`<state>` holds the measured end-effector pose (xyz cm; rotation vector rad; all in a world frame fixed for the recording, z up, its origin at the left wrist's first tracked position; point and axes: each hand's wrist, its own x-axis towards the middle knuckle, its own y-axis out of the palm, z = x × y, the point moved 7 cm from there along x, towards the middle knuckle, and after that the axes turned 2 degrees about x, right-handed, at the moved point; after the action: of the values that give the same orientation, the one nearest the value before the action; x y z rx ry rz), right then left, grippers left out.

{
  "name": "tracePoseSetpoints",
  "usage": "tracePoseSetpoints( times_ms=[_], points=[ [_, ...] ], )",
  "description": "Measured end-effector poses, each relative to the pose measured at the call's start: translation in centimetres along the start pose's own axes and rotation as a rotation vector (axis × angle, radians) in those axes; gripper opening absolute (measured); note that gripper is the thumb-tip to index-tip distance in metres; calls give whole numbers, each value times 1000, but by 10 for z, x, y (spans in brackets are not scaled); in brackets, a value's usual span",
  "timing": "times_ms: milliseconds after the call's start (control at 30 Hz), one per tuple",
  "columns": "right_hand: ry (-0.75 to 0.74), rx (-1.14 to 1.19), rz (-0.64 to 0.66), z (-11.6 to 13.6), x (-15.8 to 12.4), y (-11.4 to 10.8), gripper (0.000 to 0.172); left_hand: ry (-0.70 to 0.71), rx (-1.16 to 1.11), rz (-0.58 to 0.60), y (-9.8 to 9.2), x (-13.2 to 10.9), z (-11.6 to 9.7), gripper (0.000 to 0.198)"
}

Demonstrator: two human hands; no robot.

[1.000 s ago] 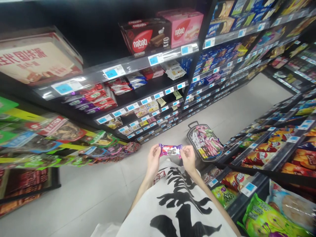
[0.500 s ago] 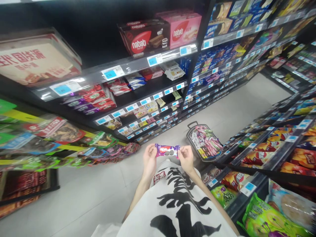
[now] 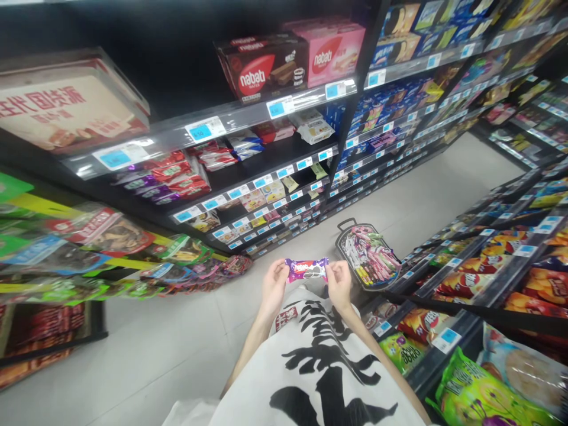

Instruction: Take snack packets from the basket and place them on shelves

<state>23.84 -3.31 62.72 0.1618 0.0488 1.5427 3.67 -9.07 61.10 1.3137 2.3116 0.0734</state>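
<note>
Stretched between my two hands is a small purple wafer packet (image 3: 307, 270) with a red logo and dark round biscuits printed on it. My left hand (image 3: 274, 285) pinches its left end. The right end is pinched by my right hand (image 3: 338, 284). The packet's printed side faces up towards me, held level in front of my white shirt. Beyond my right hand, a black basket (image 3: 396, 283) stands on the floor, filled with many pink, white and green packets.
Black shelves (image 3: 275, 148) of boxed wafers and biscuits run along the far side. Hanging snack bags (image 3: 115, 234) are at left. Chip shelves (image 3: 461, 284) line the right, close to my arm. Grey floor (image 3: 168, 355) lies between.
Both hands and the wafer packet have shifted slightly to the right. The packet is still gripped at both ends.
</note>
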Motion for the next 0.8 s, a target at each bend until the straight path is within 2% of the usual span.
tracePoseSetpoints(
  times_ms=[167, 300, 433, 600, 667, 800],
  points=[
    [14, -45, -40, 2, 5, -7, 34, -6, 58, 20, 3, -3, 8, 47],
    [21, -69, -21, 2, 7, -11, 34, 13, 84, 28, 5, -5, 13, 45],
    [71, -129, 59, -9, 7, -15, 30, 4, 88, 44, 7, -5, 19, 45],
    [178, -233, 217, -36, 7, -21, 19, 15, 151, 41, 11, -7, 22, 38],
    [200, -327, 307, -44, 8, -21, 26, 30, 193, 59, 13, -5, 22, 36],
    [80, -515, 580, -43, 5, -9, 61, 34, 258, 82, 16, 3, 29, 31]
  ],
)
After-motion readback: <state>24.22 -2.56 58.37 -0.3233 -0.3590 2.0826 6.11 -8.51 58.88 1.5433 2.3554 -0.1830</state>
